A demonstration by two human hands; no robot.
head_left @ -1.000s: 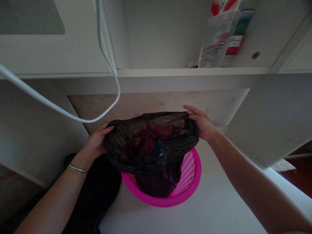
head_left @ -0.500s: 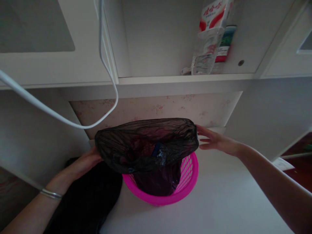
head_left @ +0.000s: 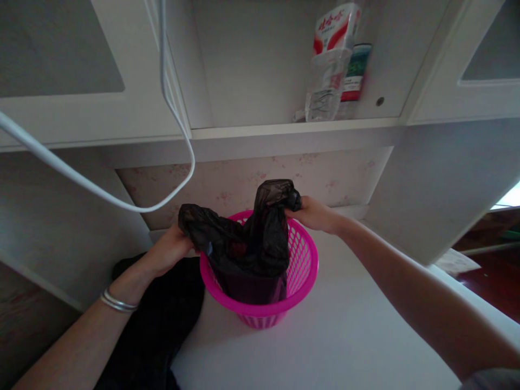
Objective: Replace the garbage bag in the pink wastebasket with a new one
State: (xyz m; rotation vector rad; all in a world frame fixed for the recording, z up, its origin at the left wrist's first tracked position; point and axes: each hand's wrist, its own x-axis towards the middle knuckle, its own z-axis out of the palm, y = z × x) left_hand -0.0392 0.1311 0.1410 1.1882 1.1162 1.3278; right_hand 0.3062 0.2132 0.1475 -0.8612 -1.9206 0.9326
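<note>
A black plastic bag (head_left: 247, 244) sits inside a bright pink mesh basket (head_left: 303, 265) on a white surface. My left hand (head_left: 168, 252) grips the bag's left edge just outside the basket's rim; a silver bangle is on that wrist. My right hand (head_left: 312, 212) pinches the bag's gathered right edge, lifted above the basket's far rim. The bag's top is bunched between both hands. Dark reddish contents show faintly through the plastic.
A white cable (head_left: 170, 108) hangs in a loop at the left. On the shelf above stand a clear plastic bottle (head_left: 329, 76) and a smaller green-labelled container (head_left: 352, 76). A black cloth (head_left: 154, 325) lies left of the basket. White cabinet panels flank the recess.
The bag's mouth, stretched wide over the basket before, is now gathered narrow. My right hand went from open beside the bag to gripping its edge; my left hand moved inward.
</note>
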